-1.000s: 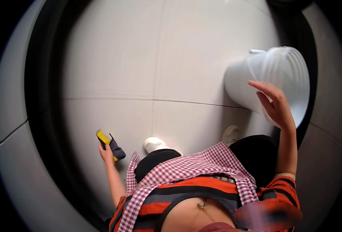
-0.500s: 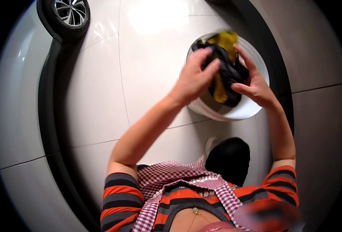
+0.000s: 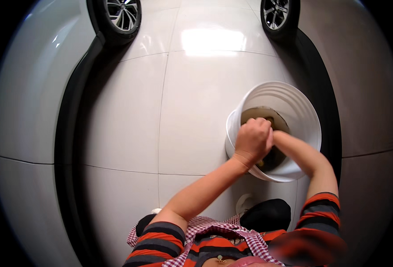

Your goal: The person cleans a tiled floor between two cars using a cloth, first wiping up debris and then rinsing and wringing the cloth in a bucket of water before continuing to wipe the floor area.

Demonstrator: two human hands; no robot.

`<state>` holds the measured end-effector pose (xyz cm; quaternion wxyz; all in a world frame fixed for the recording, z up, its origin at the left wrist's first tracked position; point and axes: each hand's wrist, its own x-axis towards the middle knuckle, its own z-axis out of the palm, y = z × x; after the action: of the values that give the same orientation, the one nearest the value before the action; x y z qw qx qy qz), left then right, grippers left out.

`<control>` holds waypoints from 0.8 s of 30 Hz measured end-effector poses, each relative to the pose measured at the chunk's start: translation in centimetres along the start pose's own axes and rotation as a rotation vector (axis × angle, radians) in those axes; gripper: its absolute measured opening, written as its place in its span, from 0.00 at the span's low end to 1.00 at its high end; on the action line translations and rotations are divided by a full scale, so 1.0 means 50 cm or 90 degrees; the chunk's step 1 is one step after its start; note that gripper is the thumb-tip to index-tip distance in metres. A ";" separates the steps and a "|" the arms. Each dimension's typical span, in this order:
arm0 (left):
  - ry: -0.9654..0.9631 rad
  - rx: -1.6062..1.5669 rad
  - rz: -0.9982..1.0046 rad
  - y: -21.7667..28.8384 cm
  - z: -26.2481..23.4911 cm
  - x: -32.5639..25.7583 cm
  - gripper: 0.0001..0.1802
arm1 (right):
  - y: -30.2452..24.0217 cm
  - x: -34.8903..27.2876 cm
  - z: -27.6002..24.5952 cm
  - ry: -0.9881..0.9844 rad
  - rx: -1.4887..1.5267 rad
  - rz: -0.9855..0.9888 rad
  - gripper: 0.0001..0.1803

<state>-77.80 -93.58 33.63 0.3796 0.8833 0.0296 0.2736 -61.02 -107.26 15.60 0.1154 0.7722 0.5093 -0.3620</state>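
Note:
My left hand is closed in a fist over the mouth of a white bucket. It grips a black and yellow cloth, of which only small bits show beside the fist and lower in the bucket. My right hand reaches in from the right, up against the left one. Its fingers are hidden behind the left fist, so their grip cannot be seen. Murky brownish water lies in the bottom of the bucket.
A light-coloured car stands along the left and a darker-looking car along the right, close to the bucket. Their wheels show at the far end. Pale glossy tiles cover the floor between. My shoe is just below the bucket.
Both hands were spread around the bunched cloth above the bucket; now they are together, with the left closed and the cloth mostly hidden. The view has shifted, bringing the right car's wheel in.

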 end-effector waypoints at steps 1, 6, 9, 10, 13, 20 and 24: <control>0.007 -0.001 0.001 0.003 0.000 0.000 0.05 | 0.004 0.006 0.036 -0.018 -0.011 0.003 0.22; 0.035 -0.002 -0.002 -0.006 0.001 0.006 0.06 | 0.011 -0.033 0.096 -0.070 -0.013 0.006 0.19; 0.045 0.007 0.014 -0.001 0.015 0.015 0.07 | 0.021 -0.071 0.046 -0.029 0.009 -0.006 0.18; 0.036 0.010 0.014 0.002 0.018 0.018 0.07 | 0.018 -0.091 0.020 -0.001 0.030 -0.018 0.18; 0.037 0.004 0.028 0.009 0.021 0.022 0.07 | 0.012 -0.182 -0.076 0.187 0.094 -0.093 0.18; 0.041 -0.023 0.035 -0.013 0.023 0.008 0.07 | -0.112 -0.292 -0.289 0.211 0.177 0.246 0.19; 0.028 -0.016 0.019 0.006 0.022 0.020 0.07 | 0.012 -0.187 -0.204 -0.006 -0.002 0.128 0.20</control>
<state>-76.42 -94.26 33.67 0.3860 0.8725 0.0210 0.2989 -58.03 -108.52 29.09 0.1550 0.8175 0.4291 -0.3515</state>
